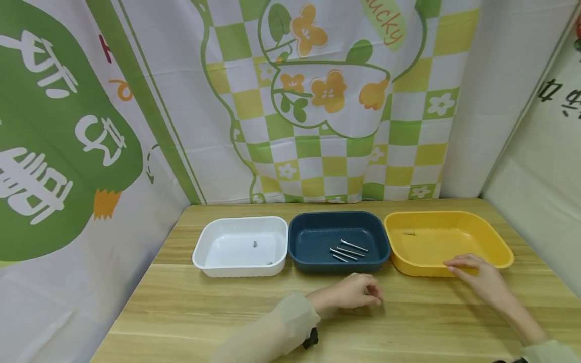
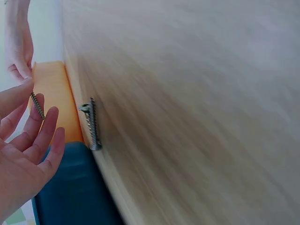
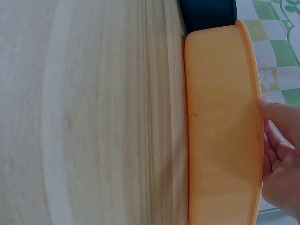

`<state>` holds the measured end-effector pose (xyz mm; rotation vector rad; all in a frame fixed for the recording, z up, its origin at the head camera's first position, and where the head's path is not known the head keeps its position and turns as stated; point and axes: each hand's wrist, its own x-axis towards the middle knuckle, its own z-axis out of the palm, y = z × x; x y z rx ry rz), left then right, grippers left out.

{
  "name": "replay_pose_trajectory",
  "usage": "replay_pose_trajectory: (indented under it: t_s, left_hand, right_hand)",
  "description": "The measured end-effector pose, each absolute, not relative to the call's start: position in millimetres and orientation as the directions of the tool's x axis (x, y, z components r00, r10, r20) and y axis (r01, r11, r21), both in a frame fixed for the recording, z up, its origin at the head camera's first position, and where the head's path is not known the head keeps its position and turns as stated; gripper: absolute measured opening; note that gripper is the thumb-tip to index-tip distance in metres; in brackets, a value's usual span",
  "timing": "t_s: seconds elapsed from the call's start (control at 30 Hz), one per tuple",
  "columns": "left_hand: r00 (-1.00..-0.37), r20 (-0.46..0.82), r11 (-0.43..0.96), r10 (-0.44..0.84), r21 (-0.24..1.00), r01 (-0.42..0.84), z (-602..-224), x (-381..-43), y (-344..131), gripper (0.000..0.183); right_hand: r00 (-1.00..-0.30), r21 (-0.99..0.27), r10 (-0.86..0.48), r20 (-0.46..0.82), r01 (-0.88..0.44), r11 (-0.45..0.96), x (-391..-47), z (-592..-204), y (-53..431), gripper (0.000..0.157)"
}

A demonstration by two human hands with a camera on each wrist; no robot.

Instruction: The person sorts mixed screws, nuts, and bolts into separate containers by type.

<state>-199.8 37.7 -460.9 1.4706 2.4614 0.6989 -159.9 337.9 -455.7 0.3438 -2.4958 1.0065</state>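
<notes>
In the left wrist view, my left hand (image 1: pixel 354 291) pinches a threaded screw (image 2: pixel 37 107) between thumb and fingertips; its other fingers are loosely bent. Two more screws (image 2: pixel 94 126) lie close together on the wooden table near this hand. The head view shows that hand low over the table before the dark blue tray (image 1: pixel 338 268), its fingertips pointing right. My right hand (image 1: pixel 484 280) is at the front rim of the yellow tray (image 1: pixel 426 269), thumb outside and fingers over the edge, gripping it. A small brass-coloured screw (image 1: pixel 409 233) lies inside that tray.
Several long silver screws (image 1: pixel 348 250) lie in the blue tray. The white tray (image 1: pixel 240 272) on the left holds two small metal pieces (image 1: pixel 255 244). All three trays stand side by side along the table (image 1: pixel 181 312), with a printed curtain (image 1: pixel 317 166) behind.
</notes>
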Motion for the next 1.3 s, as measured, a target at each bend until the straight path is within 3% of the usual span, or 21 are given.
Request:
replay_pose_trajectory:
  t_s: [0.67, 1.3]
  left_hand:
    - [-0.553, 0.185, 0.361, 0.812, 0.586, 0.726, -452.1, -198.4, 59.7, 0.007]
    - [-0.689, 0.254, 0.371, 0.679, 0.691, 0.620, -435.4, -204.9, 78.6, 0.008]
  right_hand:
    - [-0.866, -0.590, -0.071, 0.495, -0.395, 0.704, -161.2, -456.4, 336.8, 0.008]
    - [-0.873, -0.586, -0.068, 0.482, -0.379, 0.716, -160.7, -457.3, 337.0, 0.009]
